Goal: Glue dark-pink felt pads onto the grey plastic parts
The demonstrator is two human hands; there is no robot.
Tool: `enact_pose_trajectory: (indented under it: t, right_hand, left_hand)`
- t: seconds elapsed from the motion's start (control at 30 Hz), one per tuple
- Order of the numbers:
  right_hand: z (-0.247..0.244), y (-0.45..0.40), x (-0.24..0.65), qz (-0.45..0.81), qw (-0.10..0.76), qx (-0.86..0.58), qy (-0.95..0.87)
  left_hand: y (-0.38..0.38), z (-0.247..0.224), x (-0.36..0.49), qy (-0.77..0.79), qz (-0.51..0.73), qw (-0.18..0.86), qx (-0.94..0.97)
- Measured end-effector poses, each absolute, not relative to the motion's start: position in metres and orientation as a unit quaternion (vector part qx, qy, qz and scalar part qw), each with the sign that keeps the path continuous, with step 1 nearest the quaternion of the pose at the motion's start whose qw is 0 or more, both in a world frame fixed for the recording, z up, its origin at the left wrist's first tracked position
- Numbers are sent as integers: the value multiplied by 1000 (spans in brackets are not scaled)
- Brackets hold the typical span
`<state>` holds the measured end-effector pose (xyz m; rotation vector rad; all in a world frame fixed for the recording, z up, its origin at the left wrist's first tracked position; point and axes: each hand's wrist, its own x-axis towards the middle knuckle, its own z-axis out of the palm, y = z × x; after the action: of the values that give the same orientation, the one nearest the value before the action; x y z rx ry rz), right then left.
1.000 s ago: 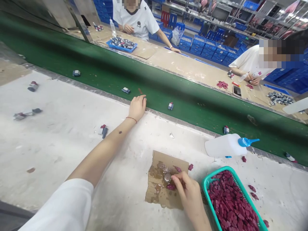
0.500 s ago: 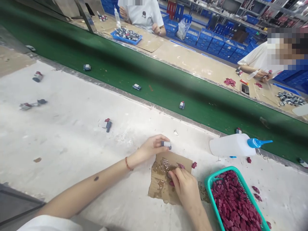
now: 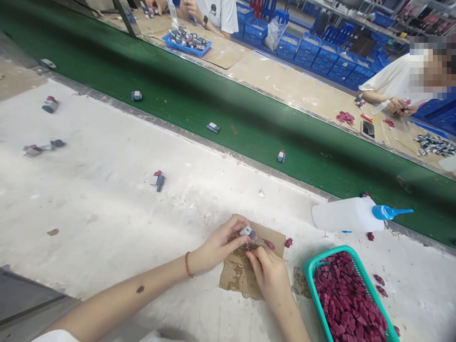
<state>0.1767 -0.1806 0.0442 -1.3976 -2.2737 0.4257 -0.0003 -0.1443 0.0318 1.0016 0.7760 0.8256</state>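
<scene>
My left hand (image 3: 223, 240) holds a small grey and white plastic piece (image 3: 246, 231) between thumb and fingers, over the upper part of a wet, glue-stained piece of cardboard (image 3: 238, 275). Close beside it on the right, my right hand (image 3: 269, 268) has thumb and index finger pinched together; what lies between them is too small to make out. Dark red pieces (image 3: 270, 244) lie on and beside the cardboard's right part. A green basket (image 3: 309, 273) full of dark red pieces stands to the right of my right hand.
A white bottle (image 3: 344, 214) with a blue nozzle lies behind the basket. A green conveyor belt (image 3: 245, 135) carries small assembled pieces across the view. More pieces (image 3: 158, 181) lie on the white table at left. Two or more people work beyond the belt.
My left hand has brought the grey and white piece down towards my right hand, which has risen slightly off the cardboard. Pieces on the belt have shifted slightly right in view.
</scene>
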Motion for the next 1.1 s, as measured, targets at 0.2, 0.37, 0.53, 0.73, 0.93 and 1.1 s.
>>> enact_pose_trajectory:
  t: [0.2,0.37,0.53,0.73,0.93,1.1]
  right_hand:
    - [47,-182,177,316,300,-577,-691]
    - [49,-179,181,441,414,-635,-480]
    - [56,-172,176,484,446,-613,-438]
    - [65,-167,166,492,443,-599,-451]
    - [64,-166,161,495,434,-595,-461]
    - [62,-167,159,501,423,-597,-462]
  left_hand:
    - [-148,31,-3,399,352,639,556]
    - [-150,34,-4,407,310,590,625]
    - [-154,32,-3,406,292,560,661]
    - [-155,32,-2,398,286,544,681]
    - [-154,34,-1,404,280,529,692]
    - [-154,32,-1,400,272,519,705]
